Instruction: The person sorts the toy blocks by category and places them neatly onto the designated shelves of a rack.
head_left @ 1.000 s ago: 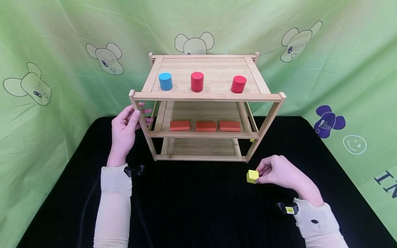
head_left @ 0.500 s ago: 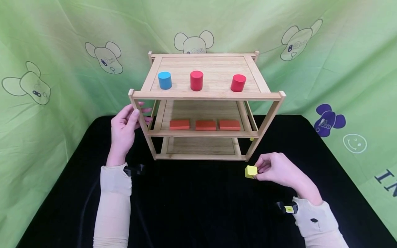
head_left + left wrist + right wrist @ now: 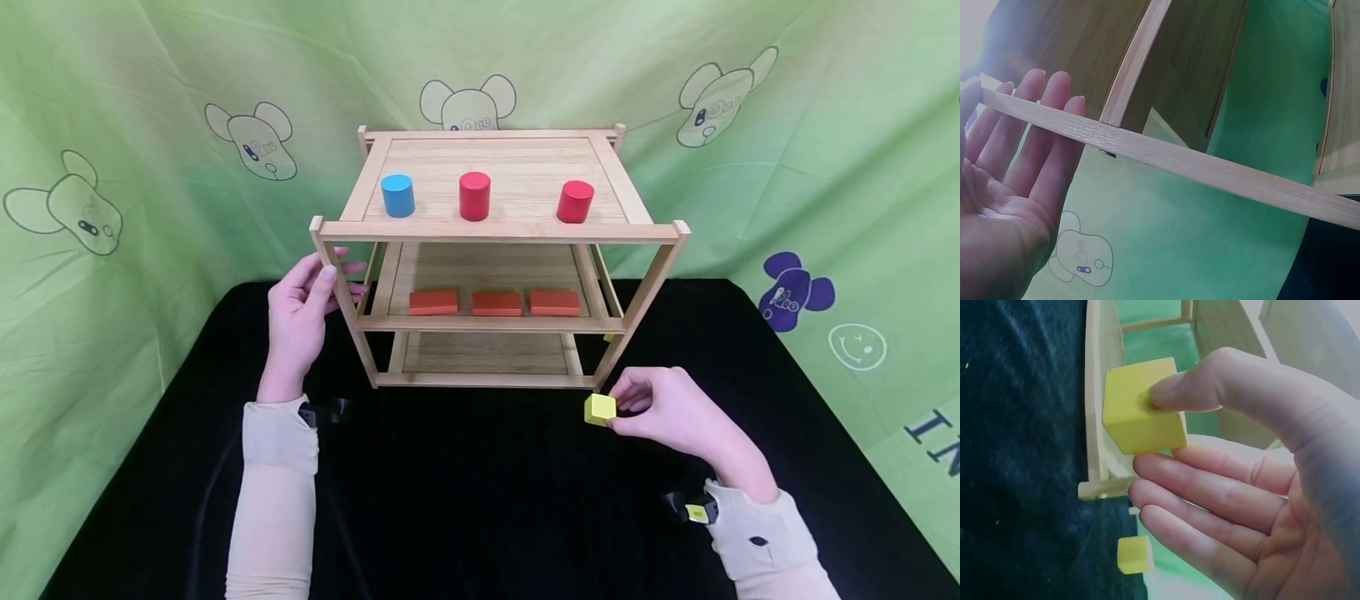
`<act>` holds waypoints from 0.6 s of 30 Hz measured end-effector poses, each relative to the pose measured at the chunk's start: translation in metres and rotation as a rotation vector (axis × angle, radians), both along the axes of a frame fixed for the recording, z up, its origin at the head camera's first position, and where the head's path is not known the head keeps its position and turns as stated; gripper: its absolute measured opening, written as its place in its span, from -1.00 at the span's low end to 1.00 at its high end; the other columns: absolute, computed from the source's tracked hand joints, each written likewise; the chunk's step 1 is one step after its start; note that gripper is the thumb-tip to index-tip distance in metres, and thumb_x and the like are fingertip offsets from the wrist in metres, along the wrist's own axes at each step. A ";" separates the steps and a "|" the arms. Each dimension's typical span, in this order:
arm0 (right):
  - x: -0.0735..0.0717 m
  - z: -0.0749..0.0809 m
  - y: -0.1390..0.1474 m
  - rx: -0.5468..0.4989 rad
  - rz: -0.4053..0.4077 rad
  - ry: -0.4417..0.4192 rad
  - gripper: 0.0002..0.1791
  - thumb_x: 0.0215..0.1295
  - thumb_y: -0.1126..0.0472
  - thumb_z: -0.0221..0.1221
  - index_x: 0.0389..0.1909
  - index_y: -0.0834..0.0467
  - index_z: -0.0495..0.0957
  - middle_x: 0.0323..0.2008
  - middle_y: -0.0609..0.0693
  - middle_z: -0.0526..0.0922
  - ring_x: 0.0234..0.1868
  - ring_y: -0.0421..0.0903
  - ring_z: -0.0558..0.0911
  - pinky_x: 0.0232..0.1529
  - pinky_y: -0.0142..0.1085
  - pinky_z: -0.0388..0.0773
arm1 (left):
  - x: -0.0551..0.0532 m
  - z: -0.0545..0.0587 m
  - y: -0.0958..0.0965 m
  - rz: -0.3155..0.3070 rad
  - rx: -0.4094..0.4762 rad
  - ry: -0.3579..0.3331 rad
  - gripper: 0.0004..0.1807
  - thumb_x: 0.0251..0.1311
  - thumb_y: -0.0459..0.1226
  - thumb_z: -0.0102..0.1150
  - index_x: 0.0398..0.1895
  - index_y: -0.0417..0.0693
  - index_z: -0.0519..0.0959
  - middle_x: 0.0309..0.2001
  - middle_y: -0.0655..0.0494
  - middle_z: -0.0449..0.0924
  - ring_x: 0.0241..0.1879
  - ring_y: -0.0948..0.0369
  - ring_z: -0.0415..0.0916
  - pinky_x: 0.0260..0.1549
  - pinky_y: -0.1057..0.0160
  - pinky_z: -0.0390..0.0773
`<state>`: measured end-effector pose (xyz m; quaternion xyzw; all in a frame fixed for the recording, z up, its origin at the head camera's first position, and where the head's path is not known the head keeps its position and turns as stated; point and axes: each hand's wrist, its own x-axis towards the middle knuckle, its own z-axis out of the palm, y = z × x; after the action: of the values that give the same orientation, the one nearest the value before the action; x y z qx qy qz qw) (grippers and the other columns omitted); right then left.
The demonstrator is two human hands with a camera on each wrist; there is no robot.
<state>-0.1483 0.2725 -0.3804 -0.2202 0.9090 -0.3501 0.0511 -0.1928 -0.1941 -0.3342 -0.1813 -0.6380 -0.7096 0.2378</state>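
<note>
My right hand pinches a yellow cube between thumb and fingers, in front of the shelf's lower right corner. In the right wrist view the thumb lies on one face of the cube, with fingertips behind it. My left hand holds the left front post of a three-tier wooden shelf, thumb in front and fingers behind. The left wrist view shows those fingers fairly straight behind the post. A blue cylinder and two red cylinders stand on the top tier.
Three red-orange blocks lie in a row on the middle tier. Another yellow cube sits on the black cloth beside the shelf's right side, mostly hidden in the head view. A green printed curtain hangs behind.
My right hand has moved slightly left and toward the shelf, carrying the yellow cube. The left hand keeps its place at the post.
</note>
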 end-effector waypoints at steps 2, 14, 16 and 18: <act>0.002 0.002 -0.002 -0.008 0.004 0.000 -0.74 -0.01 0.30 0.54 -0.34 0.04 0.67 -0.37 -0.17 0.73 -0.32 -0.12 0.74 -0.24 -0.27 0.73 | 0.000 0.000 0.000 0.000 0.000 0.001 -0.70 0.53 -0.30 0.05 0.15 -0.29 0.61 -0.09 -0.11 0.74 -0.28 0.00 0.74 -0.22 0.10 0.74; 0.011 0.010 -0.013 -0.007 0.024 0.065 -0.70 -0.02 0.28 0.55 -0.31 -0.04 0.67 -0.37 -0.26 0.71 -0.31 -0.15 0.74 -0.22 -0.19 0.73 | 0.000 -0.001 -0.001 -0.002 0.003 0.002 -0.69 0.53 -0.29 0.06 0.16 -0.29 0.60 -0.10 -0.11 0.74 -0.28 0.00 0.74 -0.21 0.10 0.74; 0.012 0.011 -0.015 -0.007 0.028 0.075 -0.69 -0.02 0.29 0.55 -0.31 -0.05 0.67 -0.36 -0.27 0.71 -0.30 -0.14 0.74 -0.21 -0.17 0.73 | 0.000 -0.001 -0.001 -0.007 0.005 0.001 -0.69 0.53 -0.29 0.06 0.16 -0.28 0.61 -0.10 -0.12 0.74 -0.29 0.00 0.74 -0.21 0.09 0.74; 0.013 0.013 -0.016 0.000 0.033 0.089 -0.69 -0.02 0.28 0.55 -0.31 -0.06 0.66 -0.35 -0.28 0.71 -0.29 -0.13 0.74 -0.20 -0.16 0.73 | -0.001 -0.001 -0.002 -0.010 -0.001 0.000 -0.70 0.53 -0.28 0.05 0.15 -0.27 0.61 -0.10 -0.12 0.73 -0.28 0.02 0.74 -0.19 0.11 0.74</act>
<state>-0.1350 0.2561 -0.3677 -0.2506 0.9066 -0.3391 0.0163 -0.1936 -0.1958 -0.3348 -0.1844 -0.6374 -0.7106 0.2340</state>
